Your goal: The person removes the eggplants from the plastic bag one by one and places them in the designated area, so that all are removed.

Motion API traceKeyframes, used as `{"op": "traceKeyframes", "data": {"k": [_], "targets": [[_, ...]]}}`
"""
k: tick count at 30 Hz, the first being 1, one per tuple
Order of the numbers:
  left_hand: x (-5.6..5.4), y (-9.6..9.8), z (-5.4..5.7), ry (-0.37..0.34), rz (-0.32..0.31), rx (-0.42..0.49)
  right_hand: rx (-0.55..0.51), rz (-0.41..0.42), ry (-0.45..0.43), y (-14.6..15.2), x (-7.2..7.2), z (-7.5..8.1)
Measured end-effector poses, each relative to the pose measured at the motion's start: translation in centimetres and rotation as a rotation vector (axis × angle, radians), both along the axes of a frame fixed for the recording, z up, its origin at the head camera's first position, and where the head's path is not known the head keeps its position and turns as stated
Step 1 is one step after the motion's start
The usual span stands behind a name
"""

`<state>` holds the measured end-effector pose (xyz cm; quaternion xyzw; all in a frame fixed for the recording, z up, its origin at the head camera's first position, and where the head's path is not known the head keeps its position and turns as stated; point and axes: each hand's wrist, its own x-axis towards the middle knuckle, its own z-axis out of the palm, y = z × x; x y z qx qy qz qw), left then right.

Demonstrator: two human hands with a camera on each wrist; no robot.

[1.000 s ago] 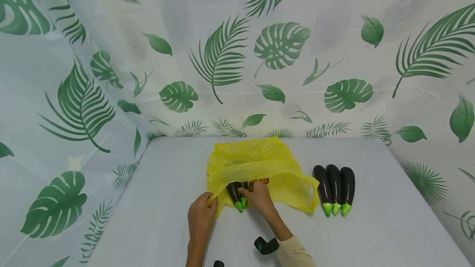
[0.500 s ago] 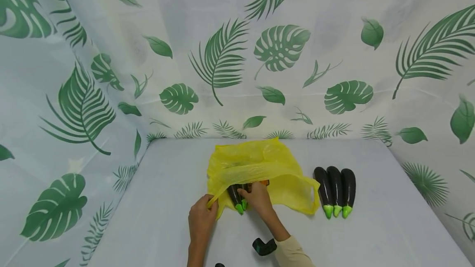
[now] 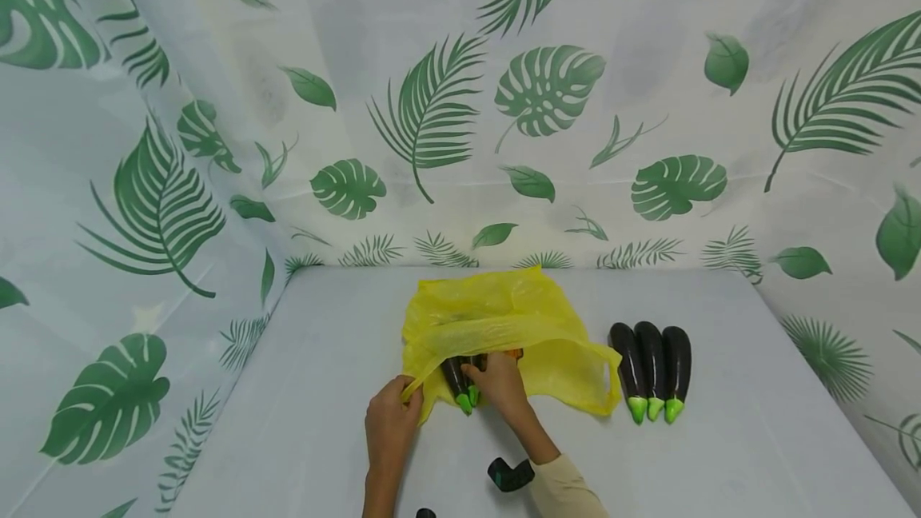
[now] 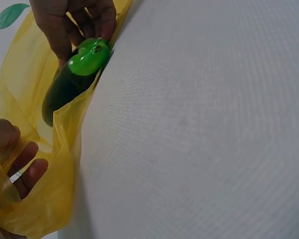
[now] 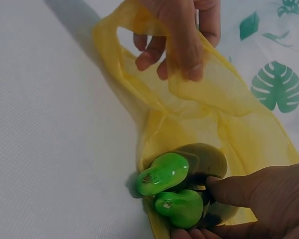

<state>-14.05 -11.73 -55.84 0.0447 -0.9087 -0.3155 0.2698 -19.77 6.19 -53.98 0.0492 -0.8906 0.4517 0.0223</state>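
A yellow plastic bag (image 3: 496, 306) lies on its side, its mouth toward me. My left hand (image 3: 391, 420) holds the bag's handle at the left of the mouth; in the right wrist view the left hand (image 5: 177, 37) has fingers through the handle loop. Two toy eggplants (image 3: 456, 378) lie side by side in the mouth, green stem ends outward. My right hand (image 3: 501, 384) reaches in and grips the right-hand eggplant (image 5: 182, 208), thumb on its dark body. The other eggplant (image 5: 164, 174) rests beside it. Their far ends are hidden under the yellow plastic.
Three more toy eggplants (image 3: 649, 370) lie in a row right of the bag. An orange thing (image 3: 516, 353) shows inside the mouth, partly behind the right hand. A black wrist device (image 3: 511, 475) sits by the right sleeve (image 3: 564, 490). Leaf-printed cloth (image 3: 432, 238) backs the white table (image 3: 324, 342).
Hardly anything differs. My right forearm and the black device by it have shifted slightly left, while both hands stay at the bag's mouth.
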Motion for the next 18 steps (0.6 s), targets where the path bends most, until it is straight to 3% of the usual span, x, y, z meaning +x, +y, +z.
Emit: {"op": "traceKeyframes", "data": {"k": [11, 18], "targets": [[0.1, 0.0, 0.0, 0.055, -0.019, -0.023, -0.025, -0.002, 0.0, 0.7, 0.3, 0.5], [0.1, 0.1, 0.2, 0.027, 0.001, -0.011, -0.026, -0.045, -0.06, 1.7, 0.6, 0.9]]}}
